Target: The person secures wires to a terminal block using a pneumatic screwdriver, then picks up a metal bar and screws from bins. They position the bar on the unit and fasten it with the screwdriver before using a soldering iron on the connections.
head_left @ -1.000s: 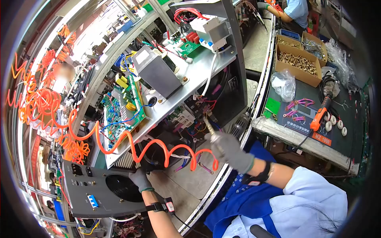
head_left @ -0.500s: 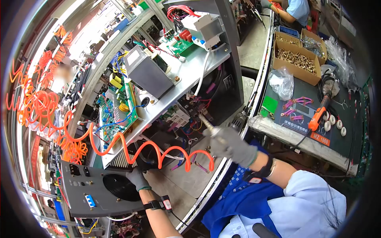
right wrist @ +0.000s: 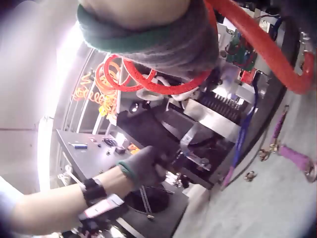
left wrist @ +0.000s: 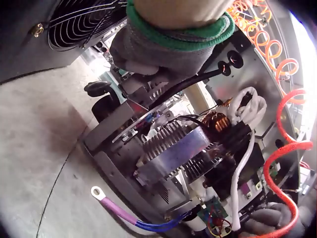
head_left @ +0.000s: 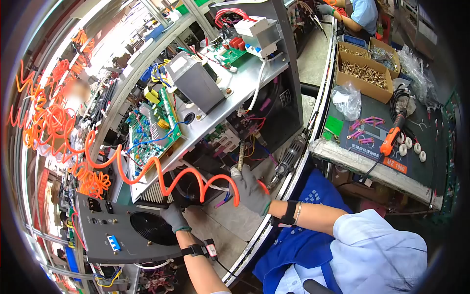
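Right gray-gloved hand point(head_left: 251, 190) shifted leftward, gripping slender metallic rod point(head_left: 241, 157), left gray-gloved hand point(head_left: 174, 218) beside dark-gray metal fan panel point(head_left: 100, 232), hold indeterminate

Your left hand point(head_left: 175, 218), in a gray glove, sits lower left of centre in the head view, its fingers point(left wrist: 141, 68) curled, the forearm point(head_left: 201, 270) rising from the bottom edge. Your gloved right hand point(head_left: 252, 192) is near centre, its fingers bent, the right forearm point(head_left: 317, 216) reaching in from the lower right.
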The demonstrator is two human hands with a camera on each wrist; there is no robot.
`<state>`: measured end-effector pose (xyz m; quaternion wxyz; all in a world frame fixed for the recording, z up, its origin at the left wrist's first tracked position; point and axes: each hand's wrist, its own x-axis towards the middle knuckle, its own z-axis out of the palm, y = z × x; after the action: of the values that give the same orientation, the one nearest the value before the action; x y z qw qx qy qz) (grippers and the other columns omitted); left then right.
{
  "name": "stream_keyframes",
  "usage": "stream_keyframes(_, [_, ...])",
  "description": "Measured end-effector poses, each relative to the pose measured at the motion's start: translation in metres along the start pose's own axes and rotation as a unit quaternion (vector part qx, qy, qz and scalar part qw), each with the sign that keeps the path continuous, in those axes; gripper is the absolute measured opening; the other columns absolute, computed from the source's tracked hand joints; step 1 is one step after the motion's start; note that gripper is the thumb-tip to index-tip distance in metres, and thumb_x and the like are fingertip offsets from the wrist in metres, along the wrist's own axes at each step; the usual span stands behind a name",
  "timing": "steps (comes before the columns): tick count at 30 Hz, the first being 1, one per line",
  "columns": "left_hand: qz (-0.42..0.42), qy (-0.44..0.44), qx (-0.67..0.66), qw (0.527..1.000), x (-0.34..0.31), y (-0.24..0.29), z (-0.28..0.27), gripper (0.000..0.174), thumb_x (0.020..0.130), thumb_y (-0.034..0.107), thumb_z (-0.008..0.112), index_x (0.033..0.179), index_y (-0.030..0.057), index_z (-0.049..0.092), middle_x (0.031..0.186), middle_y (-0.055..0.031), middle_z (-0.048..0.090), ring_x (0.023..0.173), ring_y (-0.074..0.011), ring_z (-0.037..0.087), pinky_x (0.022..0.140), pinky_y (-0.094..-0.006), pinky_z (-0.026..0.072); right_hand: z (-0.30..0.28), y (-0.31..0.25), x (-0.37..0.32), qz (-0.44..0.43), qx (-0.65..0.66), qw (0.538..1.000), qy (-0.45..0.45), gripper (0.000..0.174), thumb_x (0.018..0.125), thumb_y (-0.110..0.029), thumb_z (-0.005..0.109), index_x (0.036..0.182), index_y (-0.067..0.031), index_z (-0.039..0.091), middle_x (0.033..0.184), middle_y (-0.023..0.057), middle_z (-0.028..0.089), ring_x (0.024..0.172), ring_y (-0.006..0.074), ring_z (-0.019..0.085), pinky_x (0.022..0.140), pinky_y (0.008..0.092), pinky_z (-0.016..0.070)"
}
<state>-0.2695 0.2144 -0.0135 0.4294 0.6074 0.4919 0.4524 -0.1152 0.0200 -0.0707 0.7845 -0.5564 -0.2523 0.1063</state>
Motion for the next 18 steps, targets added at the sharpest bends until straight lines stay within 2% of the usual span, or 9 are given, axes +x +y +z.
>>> stream_keyframes(2, [0.013,0.015,-0.024,1.0,0.001,-0.003,0.002,0.025,0.069,-0.007,0.052,0.093,-0.005,0.059,0.072,-0.0043,0.056,0.055,-0.0124,0.048,0.048,-0.0276,0.0384,0.004,0.007,-0.001,-0.116,-0.201,0.971,0.053,0.022,0.095,-0.021,0.048,0.106,-0.0028,0.045,0.079,0.0133,0.048,0.07,0.0214,0.05,0.062,0.0351,0.0409])
stream_keyframes(3, [0.025,0.029,-0.044,0.998,0.003,-0.006,0.003,0.028,0.069,-0.007,0.051,0.095,-0.0046,0.06,0.071,-0.006,0.056,0.051,-0.0125,0.048,0.044,-0.027,0.0377,0.001,-0.015,0.003,-0.12,-0.202,0.971,0.052,0.022,0.095,-0.021,0.048,0.106,-0.0028,0.045,0.079,0.0133,0.048,0.07,0.0214,0.05,0.062,0.0351,0.0409])
stream_keyframes(4, [0.024,0.031,-0.048,0.998,0.009,-0.013,0.002,0.028,0.069,-0.007,0.051,0.095,-0.0046,0.06,0.071,-0.006,0.056,0.051,-0.0125,0.048,0.044,-0.027,0.0377,-0.008,-0.055,0.009,0.039,-0.096,0.994,-0.025,0.027,0.095,-0.022,0.048,0.112,0.0,0.043,0.086,0.0176,0.048,0.077,0.0269,0.051,0.068,0.0379,0.0415])
stream_keyframes(7, [0.045,0.015,-0.004,0.999,0.017,-0.031,-0.002,0.034,0.069,-0.007,0.051,0.102,-0.005,0.061,0.073,-0.0064,0.057,0.054,-0.0113,0.048,0.047,-0.0264,0.0389,0.008,-0.034,0.011,0.104,-0.034,0.991,-0.08,0.036,0.096,-0.026,0.046,0.115,0.0036,0.042,0.095,0.0252,0.052,0.087,0.037,0.052,0.077,0.0424,0.0428])
stream_keyframes(9, [0.034,0.015,0.012,0.999,0.013,-0.021,0.0,0.041,0.07,-0.006,0.051,0.11,-0.0049,0.06,0.074,-0.0061,0.058,0.057,-0.0106,0.048,0.05,-0.026,0.0397,0.034,-0.039,0.025,0.044,-0.115,0.991,0.049,0.038,0.095,-0.029,0.046,0.113,0.0042,0.043,0.096,0.027,0.053,0.089,0.0387,0.053,0.076,0.0432,0.043])
stream_keyframes(10, [0.038,0.013,0.013,0.999,0.011,-0.017,0.0,0.041,0.07,-0.006,0.051,0.11,-0.0049,0.06,0.074,-0.0061,0.058,0.057,-0.0106,0.048,0.05,-0.026,0.0397,0.04,-0.028,0.045,0.092,-0.034,0.993,0.064,0.04,0.095,-0.033,0.045,0.111,0.003,0.044,0.094,0.0264,0.054,0.087,0.04,0.053,0.075,0.0439,0.0429])
stream_keyframes(14, [0.008,0.003,-0.034,0.999,0.012,-0.017,0.001,0.045,0.068,-0.007,0.05,0.113,-0.0048,0.059,0.074,-0.0048,0.057,0.055,-0.0108,0.047,0.049,-0.0262,0.0394,0.039,-0.031,0.069,0.051,-0.061,0.989,0.126,0.038,0.095,-0.034,0.045,0.109,0.0013,0.045,0.092,0.0256,0.055,0.086,0.0411,0.053,0.074,0.0446,0.0434])
stream_keyframes(17, [0.002,0.014,-0.032,0.999,0.011,-0.022,0.0,0.042,0.067,-0.008,0.05,0.108,-0.0046,0.059,0.073,-0.0045,0.057,0.054,-0.0107,0.047,0.048,-0.0262,0.039,0.024,-0.059,0.05,0.137,0.12,0.983,0.028,0.031,0.094,-0.036,0.048,0.098,-0.0054,0.048,0.068,0.005,0.056,0.064,0.0177,0.055,0.06,0.0331,0.0442])
stream_keyframes(18, [0.013,0.021,-0.023,0.999,0.011,-0.023,0.0,0.037,0.067,-0.008,0.05,0.102,-0.0047,0.06,0.073,-0.0045,0.057,0.053,-0.0107,0.047,0.048,-0.0262,0.0388,0.026,-0.046,0.038,0.147,0.102,0.984,0.023,0.025,0.096,-0.032,0.047,0.098,-0.0074,0.048,0.064,0.0031,0.055,0.058,0.0136,0.054,0.056,0.0291,0.0437])
